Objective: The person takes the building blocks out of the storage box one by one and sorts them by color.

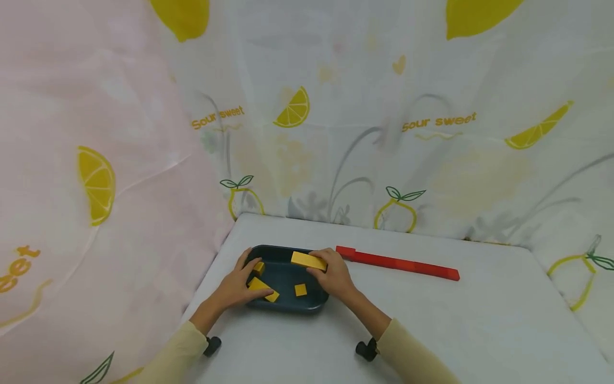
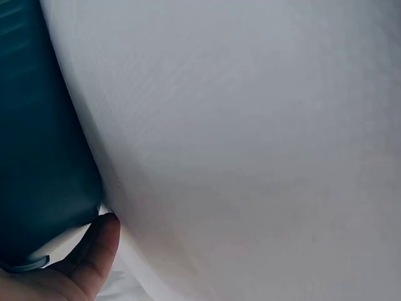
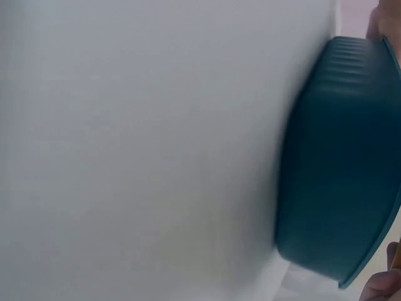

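Observation:
A dark blue-green tray (image 1: 285, 306) sits on the white table. My left hand (image 1: 234, 286) grips its left end, with a finger against the outer wall in the left wrist view and the thumb reaching inside, over a long yellow block (image 1: 272, 295). Close to the left fingertips is another yellow block (image 1: 259, 268). A small yellow block (image 1: 300, 289) lies toward the right of the tray floor. Over the tray's back right corner, my right hand (image 1: 337, 274) pinches a longer yellow block (image 1: 308, 261) between thumb and fingers.
Behind and right of the tray lies a long red bar (image 1: 400, 263), with a raised piece at its left end. Lemon-printed cloth (image 1: 326, 160) hangs along the table's back and left sides. White table surface (image 1: 479, 320) extends to the right.

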`<action>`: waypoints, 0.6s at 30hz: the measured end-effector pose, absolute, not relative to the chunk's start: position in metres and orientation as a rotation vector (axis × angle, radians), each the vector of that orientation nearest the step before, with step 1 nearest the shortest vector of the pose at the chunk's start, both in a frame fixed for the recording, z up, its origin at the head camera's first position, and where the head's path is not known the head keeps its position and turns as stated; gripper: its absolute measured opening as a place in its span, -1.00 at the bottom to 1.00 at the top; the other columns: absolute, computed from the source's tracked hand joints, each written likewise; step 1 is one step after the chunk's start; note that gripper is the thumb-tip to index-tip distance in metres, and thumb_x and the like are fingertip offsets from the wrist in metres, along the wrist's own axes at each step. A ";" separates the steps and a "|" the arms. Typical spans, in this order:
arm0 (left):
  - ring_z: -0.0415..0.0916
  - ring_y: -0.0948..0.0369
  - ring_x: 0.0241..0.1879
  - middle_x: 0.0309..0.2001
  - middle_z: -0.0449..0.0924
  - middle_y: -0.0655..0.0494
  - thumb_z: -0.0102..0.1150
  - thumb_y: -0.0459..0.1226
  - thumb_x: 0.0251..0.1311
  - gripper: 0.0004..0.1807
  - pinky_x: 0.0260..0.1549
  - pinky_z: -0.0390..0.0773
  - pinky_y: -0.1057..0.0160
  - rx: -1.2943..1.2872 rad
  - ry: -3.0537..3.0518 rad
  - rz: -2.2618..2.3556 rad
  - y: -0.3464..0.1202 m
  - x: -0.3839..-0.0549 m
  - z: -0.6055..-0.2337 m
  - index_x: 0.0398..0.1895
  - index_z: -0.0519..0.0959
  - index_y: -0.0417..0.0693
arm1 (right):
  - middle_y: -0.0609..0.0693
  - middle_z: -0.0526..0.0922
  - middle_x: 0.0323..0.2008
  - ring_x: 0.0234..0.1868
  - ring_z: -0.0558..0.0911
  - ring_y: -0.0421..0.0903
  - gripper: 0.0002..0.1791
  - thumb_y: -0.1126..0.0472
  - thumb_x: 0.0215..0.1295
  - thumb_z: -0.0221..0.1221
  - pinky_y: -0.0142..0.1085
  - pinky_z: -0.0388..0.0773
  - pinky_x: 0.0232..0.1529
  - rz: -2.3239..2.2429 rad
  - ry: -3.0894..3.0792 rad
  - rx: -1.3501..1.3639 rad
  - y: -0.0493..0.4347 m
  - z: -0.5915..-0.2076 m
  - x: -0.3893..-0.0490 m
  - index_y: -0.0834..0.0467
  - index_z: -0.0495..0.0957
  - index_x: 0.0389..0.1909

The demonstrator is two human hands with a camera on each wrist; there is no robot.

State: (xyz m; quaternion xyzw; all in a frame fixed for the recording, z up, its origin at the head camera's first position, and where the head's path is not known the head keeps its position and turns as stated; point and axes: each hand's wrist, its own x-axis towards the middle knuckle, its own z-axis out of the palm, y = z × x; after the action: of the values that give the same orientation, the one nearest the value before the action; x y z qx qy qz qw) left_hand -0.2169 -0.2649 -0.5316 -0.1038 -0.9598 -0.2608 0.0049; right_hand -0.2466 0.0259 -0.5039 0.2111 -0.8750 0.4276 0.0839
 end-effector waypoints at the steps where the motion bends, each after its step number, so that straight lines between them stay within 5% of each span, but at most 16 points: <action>1: 0.44 -0.16 0.23 0.60 -0.20 -0.01 0.32 0.39 -0.10 0.10 0.08 0.51 -0.23 -0.324 -3.012 -0.812 -0.266 -0.216 -0.530 0.48 0.26 0.06 | 0.00 0.66 -0.06 -0.09 0.56 -0.12 -0.60 0.17 0.19 0.39 -0.22 0.64 -0.03 1.268 -2.613 0.624 0.028 -0.504 -0.247 0.09 0.64 0.06; 18: 0.31 -0.17 0.36 0.61 -0.22 -0.02 0.30 0.39 -0.08 0.13 0.17 0.43 -0.28 -0.347 -3.023 -0.856 -0.267 -0.215 -0.527 0.50 0.21 0.02 | 0.07 0.60 -0.01 -0.05 0.52 -0.04 -0.59 0.22 0.22 0.36 -0.13 0.60 0.11 1.497 -2.708 0.150 0.108 -0.534 -0.235 0.15 0.59 0.10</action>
State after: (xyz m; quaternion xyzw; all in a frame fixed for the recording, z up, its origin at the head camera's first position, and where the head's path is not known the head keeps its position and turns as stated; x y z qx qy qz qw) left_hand -0.2153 -0.2670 -0.5268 -0.1097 -0.9563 -0.2708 -0.0095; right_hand -0.2351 0.1081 -0.5343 0.0484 -0.8740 0.4831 0.0218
